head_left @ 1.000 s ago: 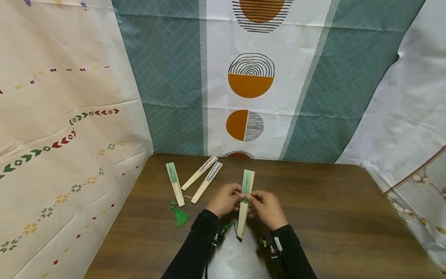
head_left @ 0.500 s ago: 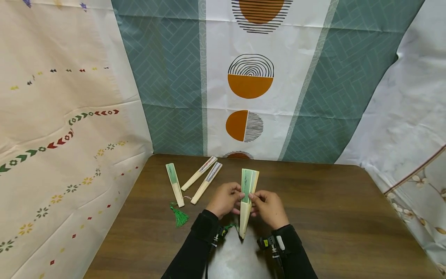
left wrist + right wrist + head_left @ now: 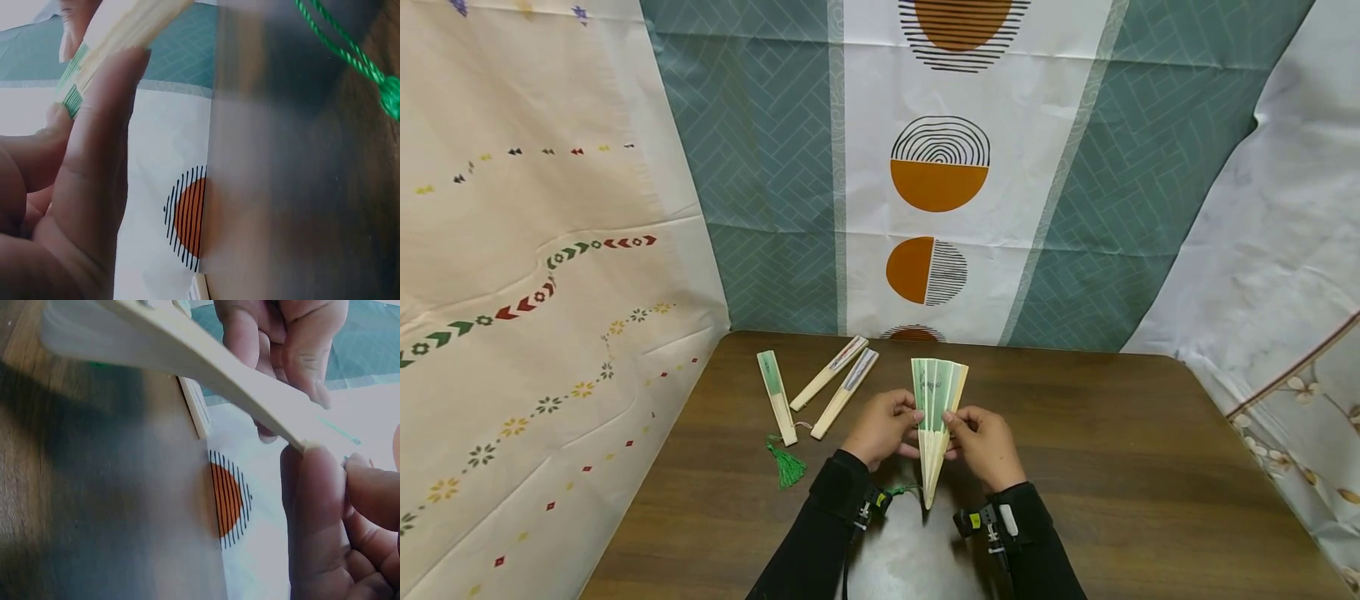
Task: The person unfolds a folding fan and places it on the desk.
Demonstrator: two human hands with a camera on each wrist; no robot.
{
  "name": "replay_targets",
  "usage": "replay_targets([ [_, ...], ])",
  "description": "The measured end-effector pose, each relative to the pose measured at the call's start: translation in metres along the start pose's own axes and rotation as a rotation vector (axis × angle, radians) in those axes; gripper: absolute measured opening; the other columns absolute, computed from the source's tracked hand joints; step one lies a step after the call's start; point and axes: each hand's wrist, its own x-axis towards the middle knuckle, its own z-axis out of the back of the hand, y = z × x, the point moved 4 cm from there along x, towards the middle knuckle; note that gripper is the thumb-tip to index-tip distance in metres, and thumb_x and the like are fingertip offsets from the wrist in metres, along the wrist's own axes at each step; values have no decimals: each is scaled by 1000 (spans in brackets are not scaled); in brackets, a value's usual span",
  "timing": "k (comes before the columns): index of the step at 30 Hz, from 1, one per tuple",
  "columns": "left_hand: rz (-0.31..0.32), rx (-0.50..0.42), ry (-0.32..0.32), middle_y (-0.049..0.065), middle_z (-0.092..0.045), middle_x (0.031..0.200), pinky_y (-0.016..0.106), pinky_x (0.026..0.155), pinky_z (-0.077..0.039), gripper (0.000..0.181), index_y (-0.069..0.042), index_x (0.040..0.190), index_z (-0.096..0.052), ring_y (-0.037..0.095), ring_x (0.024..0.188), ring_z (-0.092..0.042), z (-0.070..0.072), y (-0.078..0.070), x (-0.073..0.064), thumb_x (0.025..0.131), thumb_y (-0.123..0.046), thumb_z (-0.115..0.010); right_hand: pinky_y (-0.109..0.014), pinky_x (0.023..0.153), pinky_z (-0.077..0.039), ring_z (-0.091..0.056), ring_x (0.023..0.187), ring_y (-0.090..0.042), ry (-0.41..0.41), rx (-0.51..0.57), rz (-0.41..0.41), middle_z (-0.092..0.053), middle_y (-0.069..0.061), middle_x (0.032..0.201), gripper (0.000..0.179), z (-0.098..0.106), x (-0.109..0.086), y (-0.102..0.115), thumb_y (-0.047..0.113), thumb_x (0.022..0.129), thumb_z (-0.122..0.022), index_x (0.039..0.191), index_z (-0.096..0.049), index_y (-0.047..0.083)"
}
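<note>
A folding fan (image 3: pixel 934 400) of pale slats and green leaf is held upright above the table, partly spread in a narrow wedge. My left hand (image 3: pixel 882 429) pinches its left edge between thumb and fingers. On the opposite edge, my right hand (image 3: pixel 987 446) pinches the outer slat, as the right wrist view shows with the fan's pale guard (image 3: pixel 250 387). From the fan's narrow lower end a green cord (image 3: pixel 337 44) trails off, its knot visible in the left wrist view. The fingers behind the leaf are partly hidden.
Left of the hands lie a folded green fan (image 3: pixel 777 396) with a green tassel (image 3: pixel 787 467) and two more folded fans, one farther back (image 3: pixel 829 372) and one nearer (image 3: pixel 845 393). The brown table (image 3: pixel 1112 467) ends at a patterned cloth (image 3: pixel 775 167).
The held fan has gone from folded to partly spread, its upper end widening both ways. My right hand has shifted slightly right; the left has barely moved.
</note>
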Motion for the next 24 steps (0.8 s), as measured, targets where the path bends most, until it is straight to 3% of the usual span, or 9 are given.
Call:
replay_targets([
  [9, -2, -56, -49, 7, -70, 103, 39, 70, -75, 7, 5, 116, -65, 17, 85, -74, 1, -1, 2, 116, -2, -61, -25, 63, -68, -72, 73, -13, -37, 42, -10, -73, -10, 87, 24, 5, 0, 1, 12, 115, -69, 112, -74, -11],
  [17, -20, -81, -70, 8, -68, 101, 39, 70, -75, 5, 6, 113, -64, 23, 89, -71, 2, -2, 2, 115, 2, -61, -22, 62, -67, -72, 71, -12, -55, 81, -18, -74, -10, 85, 24, 7, 0, 2, 10, 115, -68, 112, -73, -13],
  [24, -23, -73, -99, 10, -70, 104, 40, 72, -75, 9, 6, 116, -66, 21, 89, -69, 3, -3, 2, 116, -1, -60, -22, 62, -67, -72, 71, -12, -58, 85, -19, -75, -9, 84, 25, 9, 1, 2, 12, 116, -67, 111, -71, -13],
])
